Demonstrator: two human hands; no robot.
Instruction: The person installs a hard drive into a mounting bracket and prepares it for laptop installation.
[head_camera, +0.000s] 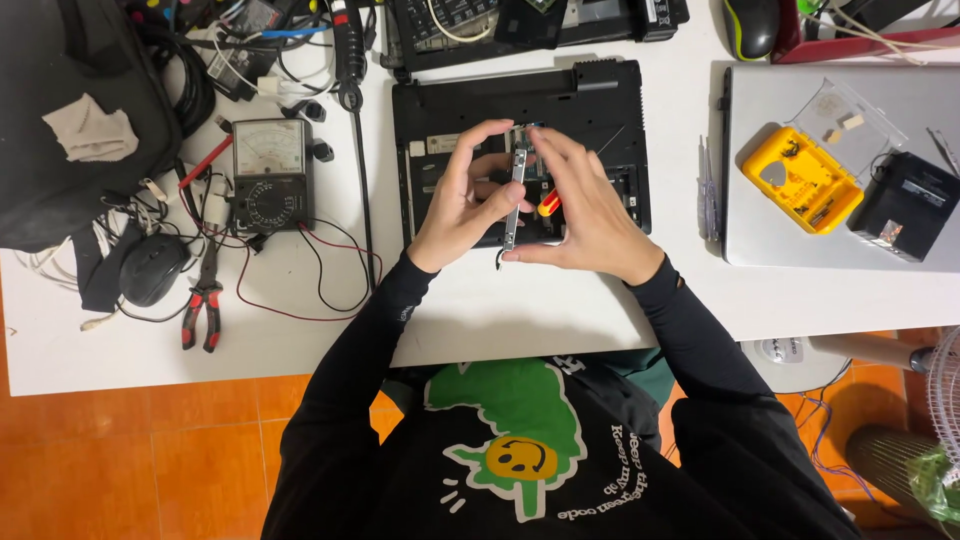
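Fingers of the left hand and right hand pinch a thin metal bracket from both sides, above the opened black laptop base. A red-and-yellow screwdriver handle peeks from behind the right hand, its tip hidden.
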